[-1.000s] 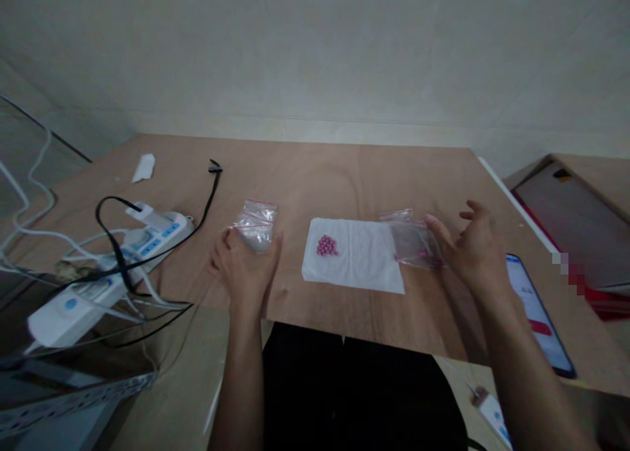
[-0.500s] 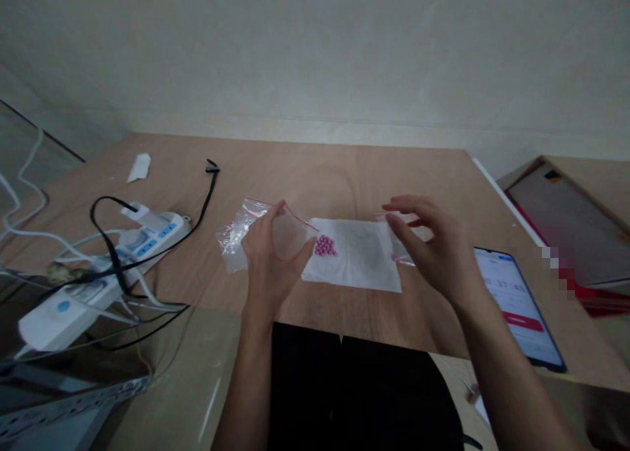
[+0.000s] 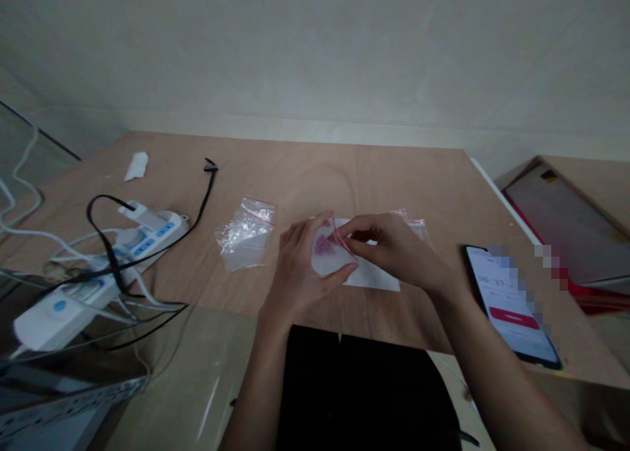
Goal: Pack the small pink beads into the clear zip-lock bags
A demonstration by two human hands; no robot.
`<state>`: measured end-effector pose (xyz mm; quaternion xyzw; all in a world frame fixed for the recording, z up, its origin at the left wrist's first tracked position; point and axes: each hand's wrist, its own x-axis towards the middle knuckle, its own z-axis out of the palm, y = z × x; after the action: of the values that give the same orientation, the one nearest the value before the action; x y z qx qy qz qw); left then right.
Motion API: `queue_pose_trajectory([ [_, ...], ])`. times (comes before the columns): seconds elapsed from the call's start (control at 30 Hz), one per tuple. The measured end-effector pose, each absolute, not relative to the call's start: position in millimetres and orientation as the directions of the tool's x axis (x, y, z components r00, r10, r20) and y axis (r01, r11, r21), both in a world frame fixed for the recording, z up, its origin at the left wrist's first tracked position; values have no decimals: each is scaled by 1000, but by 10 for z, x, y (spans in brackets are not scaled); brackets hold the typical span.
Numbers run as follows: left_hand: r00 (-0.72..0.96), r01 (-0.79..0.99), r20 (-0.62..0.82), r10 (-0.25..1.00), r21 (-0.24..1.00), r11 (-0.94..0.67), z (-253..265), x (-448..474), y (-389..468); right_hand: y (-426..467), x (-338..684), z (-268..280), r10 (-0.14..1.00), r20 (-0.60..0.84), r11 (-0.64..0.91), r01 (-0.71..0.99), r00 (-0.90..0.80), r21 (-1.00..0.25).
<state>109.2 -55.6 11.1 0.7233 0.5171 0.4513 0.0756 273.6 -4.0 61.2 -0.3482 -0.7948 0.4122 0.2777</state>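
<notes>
My left hand (image 3: 300,260) is closed on a clear zip bag (image 3: 319,260) with a red strip, thumb and fingers at its two edges. Pinched fingertips of my right hand (image 3: 388,241) are at the red-edged mouth of that same bag; anything small between them is hidden. Pink beads (image 3: 323,246) show blurred through the bag's film. Under both hands lies a white sheet (image 3: 377,278), partly covered.
Several empty-looking zip bags (image 3: 246,234) lie left of my hands, and more clear bags (image 3: 418,228) sit behind my right hand. A phone (image 3: 509,306) rests at the right. Power strip (image 3: 152,237), cables and a white scrap (image 3: 136,166) occupy the table's left side.
My left hand has moved right with the zip bag, over the beads. My right hand has moved left, and its parted fingers have closed at the bag's mouth.
</notes>
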Motion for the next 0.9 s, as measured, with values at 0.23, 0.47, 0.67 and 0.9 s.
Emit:
queue_pose_trajectory([
  [0.23,50,688,551,833,585,-429,129,1090,-539,-47,2714,595,754,180,457,308,-632,-834],
  [0.47,-131,664,595,793,647,-376,89,890,-505,86,2722,174,855,235,484,549,-461,-681],
  [0.67,-159,666,583,797,659,-349,50,815,-496,11,2586,-114,849,180,498,638,-497,-587],
  [0.9,-127,664,568,813,657,-355,36,816,-490,3,2556,-44,856,140,498,720,-498,-483],
])
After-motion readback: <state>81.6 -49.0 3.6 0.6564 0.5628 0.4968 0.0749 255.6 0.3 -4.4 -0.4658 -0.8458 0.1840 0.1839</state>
